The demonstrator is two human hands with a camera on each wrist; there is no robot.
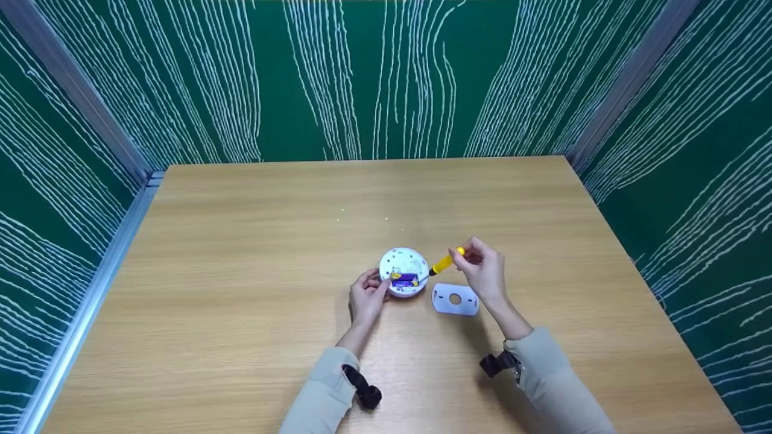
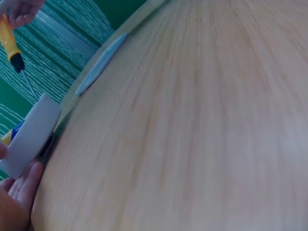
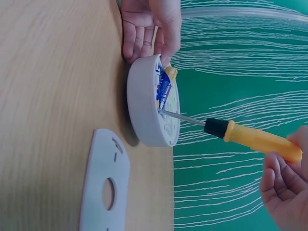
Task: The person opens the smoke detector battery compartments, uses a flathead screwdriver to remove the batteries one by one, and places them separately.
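A round white device [image 1: 403, 258], like a smoke detector, is held at its left edge by my left hand [image 1: 365, 303], the thumb on top and fingers at the side and below. Blue-and-yellow batteries [image 3: 164, 90] sit in its open recess; in the right wrist view, one has its yellow end tilted up near the left thumb. My right hand [image 1: 487, 272] pinches the end of a yellow screwdriver [image 1: 445, 263] with a black collar. Its metal tip reaches the recess at the batteries' right end; exact contact is hard to see.
A flat white plate [image 1: 444, 305] with a round central hole lies on the wooden table [image 1: 241, 289], just right of the device. Tiny pale specks [image 1: 386, 219] dot the table beyond it. Green walls with white streaks [image 1: 319, 78] stand around the table.
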